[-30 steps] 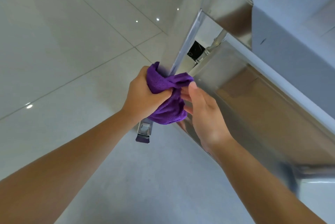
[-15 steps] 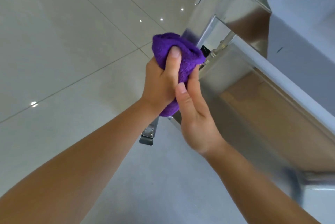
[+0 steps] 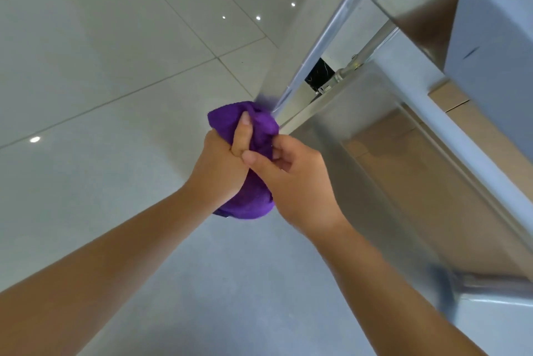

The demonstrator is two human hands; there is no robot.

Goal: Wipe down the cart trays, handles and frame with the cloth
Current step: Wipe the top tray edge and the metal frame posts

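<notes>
Purple terry cloth [image 3: 245,159] is sitting bunched around the brushed steel upright post [image 3: 314,50] of the metal cart, just at the near corner of the middle tray [image 3: 375,113]. Left hand [image 3: 222,168] is clenching it, thumb pressing on top; right hand [image 3: 300,182] is pinching its right side. Post's long axis is running up and away from the grip, toward the upper tray. One cloth, one post, two hands, two trays showing

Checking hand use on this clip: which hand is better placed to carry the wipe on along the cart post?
Left. The left hand grips the purple cloth against the post; the right hand only pinches its edge.
</notes>
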